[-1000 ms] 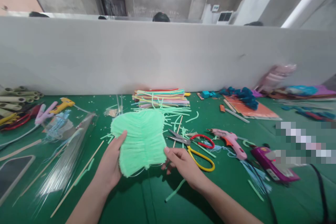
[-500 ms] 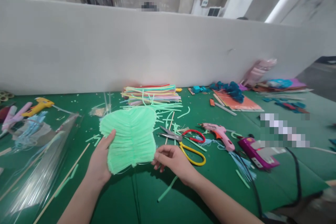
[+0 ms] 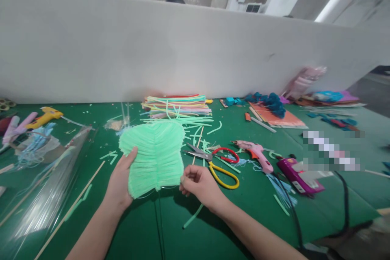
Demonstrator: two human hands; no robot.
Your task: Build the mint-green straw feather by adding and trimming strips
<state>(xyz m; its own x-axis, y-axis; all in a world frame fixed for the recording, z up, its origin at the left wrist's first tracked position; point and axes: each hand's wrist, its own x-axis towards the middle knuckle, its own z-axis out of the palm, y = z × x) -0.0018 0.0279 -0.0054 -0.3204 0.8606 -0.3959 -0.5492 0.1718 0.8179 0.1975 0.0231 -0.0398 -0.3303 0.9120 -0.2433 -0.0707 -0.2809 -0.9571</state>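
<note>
A light green, butterfly-shaped piece made of fuzzy pipe cleaners [image 3: 155, 158] is held up above the table. My left hand [image 3: 123, 178] grips its left edge, thumb on the front and the other fingers hidden behind. At its lower right corner, my right hand [image 3: 199, 185] has thumb and forefinger pinched at the edge, the remaining fingers curled. A thin wire shows along the bottom edge. Just beyond my right hand lie scissors [image 3: 213, 156] with one red and one yellow handle, blades apart, among green pipe cleaner offcuts [image 3: 195, 136].
Behind the piece lies a stack of coloured pipe cleaners [image 3: 179, 105]. A pink glue gun [image 3: 256, 154] and a magenta device [image 3: 298, 176] with a black cord lie right. Left are a yellow glue gun [image 3: 45, 118], clear plastic film [image 3: 45, 195] and a wooden stick [image 3: 73, 207]. A white partition [image 3: 183, 48] stands behind.
The view has shifted slightly. Both hands keep their hold on the green piece, which turns a little; the right fingers close more tightly at its lower right corner.
</note>
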